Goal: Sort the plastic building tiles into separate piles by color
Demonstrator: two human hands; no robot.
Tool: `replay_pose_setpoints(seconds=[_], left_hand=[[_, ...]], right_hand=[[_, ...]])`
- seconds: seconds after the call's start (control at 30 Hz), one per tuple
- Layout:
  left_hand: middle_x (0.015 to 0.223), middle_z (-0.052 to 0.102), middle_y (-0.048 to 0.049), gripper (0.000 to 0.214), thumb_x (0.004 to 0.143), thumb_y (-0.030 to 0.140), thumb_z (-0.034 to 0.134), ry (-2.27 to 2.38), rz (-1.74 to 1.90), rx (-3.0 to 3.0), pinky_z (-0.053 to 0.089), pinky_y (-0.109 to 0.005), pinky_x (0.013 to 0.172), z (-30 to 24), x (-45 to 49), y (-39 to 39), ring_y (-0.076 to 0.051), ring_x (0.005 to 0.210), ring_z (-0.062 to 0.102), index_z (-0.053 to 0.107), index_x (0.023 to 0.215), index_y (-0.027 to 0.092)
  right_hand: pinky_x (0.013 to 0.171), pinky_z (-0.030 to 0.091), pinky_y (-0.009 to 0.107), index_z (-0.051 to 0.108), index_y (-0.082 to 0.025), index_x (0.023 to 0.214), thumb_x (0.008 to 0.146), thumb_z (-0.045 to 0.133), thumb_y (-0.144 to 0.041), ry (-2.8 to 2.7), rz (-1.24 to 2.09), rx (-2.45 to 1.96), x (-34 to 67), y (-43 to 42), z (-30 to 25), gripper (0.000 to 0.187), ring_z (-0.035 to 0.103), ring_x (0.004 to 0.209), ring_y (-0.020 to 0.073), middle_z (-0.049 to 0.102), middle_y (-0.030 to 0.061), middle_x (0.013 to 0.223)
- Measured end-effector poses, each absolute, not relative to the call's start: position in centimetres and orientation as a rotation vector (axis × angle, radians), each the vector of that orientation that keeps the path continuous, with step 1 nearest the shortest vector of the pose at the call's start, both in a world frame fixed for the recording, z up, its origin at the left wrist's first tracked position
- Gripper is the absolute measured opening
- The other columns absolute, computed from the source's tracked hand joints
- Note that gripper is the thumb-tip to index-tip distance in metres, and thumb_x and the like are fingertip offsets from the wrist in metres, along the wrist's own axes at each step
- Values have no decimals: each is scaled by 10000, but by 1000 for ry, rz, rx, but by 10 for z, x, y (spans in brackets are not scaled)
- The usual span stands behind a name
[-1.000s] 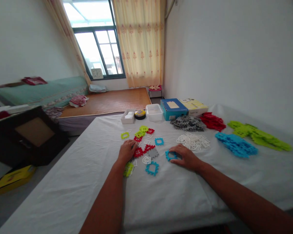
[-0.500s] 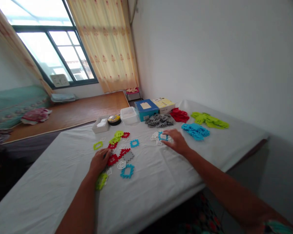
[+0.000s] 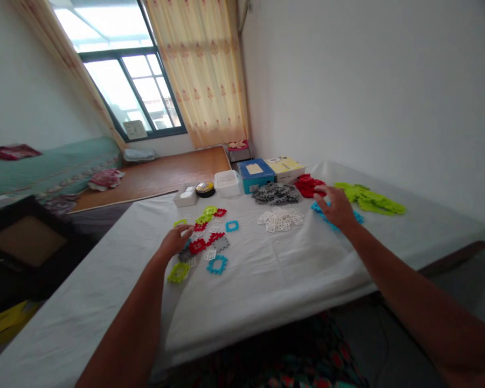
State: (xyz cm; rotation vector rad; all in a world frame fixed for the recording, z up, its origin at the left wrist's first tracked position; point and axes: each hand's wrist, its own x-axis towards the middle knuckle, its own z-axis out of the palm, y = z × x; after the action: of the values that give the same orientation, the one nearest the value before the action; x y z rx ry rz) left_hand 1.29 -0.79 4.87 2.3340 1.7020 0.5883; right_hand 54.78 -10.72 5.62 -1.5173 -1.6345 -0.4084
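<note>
My left hand (image 3: 175,242) hovers at the left edge of a loose scatter of flat plastic interlocking pieces. Its fingers are loosely apart, with nothing visible in them. Close to it are a red piece (image 3: 198,247), a lime green piece (image 3: 179,272) and a grey piece (image 3: 221,243). Further right lie a blue square frame piece (image 3: 217,264) and a smaller blue frame piece (image 3: 231,226). My right hand (image 3: 337,208) reaches over the blue pile (image 3: 322,212), which it partly hides. Its thumb and fingers are apart, and no piece shows between them.
White pieces (image 3: 281,219) form a pile mid-table, with grey (image 3: 275,194), red (image 3: 307,185) and lime green (image 3: 372,198) piles behind and right. A blue box (image 3: 256,175), yellow box (image 3: 285,168), clear container (image 3: 227,185), round black-and-yellow tin (image 3: 205,189) and white tray (image 3: 185,198) line the back.
My right hand has moved right from the white pile to the blue pile. The blue piece under its fingers no longer shows on the white pile. The view has turned left.
</note>
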Motion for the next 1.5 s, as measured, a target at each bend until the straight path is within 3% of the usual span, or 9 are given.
replay_pose_setpoints(seconds=[0.17,0.33,0.5,0.6,0.8,1.03,1.2,1.4,1.5], left_hand=[[1524,409,-114,892,688,728,605,1285,-13,2512,305,-426,1138,73,20,-39,-306,1399,361,482,1421,234],[1616,201,-101,978,713,749,579,1326,-139,2546,202,-563,1149,46,27,-72,-370,1469,168,238,1533,339],[1566,322,-118,716,852,656,480,1429,143,2645,154,-612,1141,17,55,-65,-365,1446,235,392,1475,315],[1511,419,-96,587,857,581,539,1389,275,2701,157,-615,1144,16,64,-47,-355,1425,285,516,1385,325],[1365,577,-97,466,903,527,471,1445,618,2592,347,-471,1111,15,37,-20,-276,1302,476,668,1212,238],[1142,706,-78,482,927,512,355,1618,1020,2425,418,-403,1062,5,-11,-3,-222,1131,603,722,1010,211],[1135,711,-78,485,894,540,369,1640,992,2423,429,-391,1054,-2,-16,7,-239,1133,603,724,969,217],[1132,709,-73,479,884,548,373,1631,933,2469,427,-398,1052,-5,-13,10,-254,1125,605,724,945,227],[1126,713,-69,476,876,550,370,1650,921,2448,433,-393,1046,-6,-14,12,-252,1111,613,721,936,235]], right_hand=[[981,452,413,659,-195,1133,890,580,-346,-2289,33,-1134,433,-101,61,297,601,1100,253,679,109,1189],[997,445,427,637,-165,1194,874,623,-272,-2473,123,-1086,358,-62,40,337,581,1145,260,653,147,1239],[1006,432,433,596,-141,1273,874,629,-253,-2441,97,-1353,312,-14,25,416,534,1229,274,571,179,1356],[1002,430,403,641,-162,1211,859,651,-227,-2473,131,-1427,302,-3,21,358,580,1176,258,635,156,1278],[976,411,373,676,-170,1146,834,668,-207,-2514,137,-1418,316,-12,22,314,633,1085,245,696,139,1155],[960,428,369,657,-192,1150,730,742,-206,-2379,168,-1363,328,-42,23,428,614,1058,242,688,109,1141],[970,442,378,684,-194,1049,729,720,-218,-2188,45,-1396,411,-64,41,323,605,1079,246,696,87,1125],[867,486,337,711,-158,1062,795,636,-319,-1562,-148,-2023,576,-82,59,321,664,968,243,723,113,1073],[832,486,332,727,-150,1068,805,603,-330,-1533,-101,-2247,623,-83,56,342,661,984,262,720,127,1095]])
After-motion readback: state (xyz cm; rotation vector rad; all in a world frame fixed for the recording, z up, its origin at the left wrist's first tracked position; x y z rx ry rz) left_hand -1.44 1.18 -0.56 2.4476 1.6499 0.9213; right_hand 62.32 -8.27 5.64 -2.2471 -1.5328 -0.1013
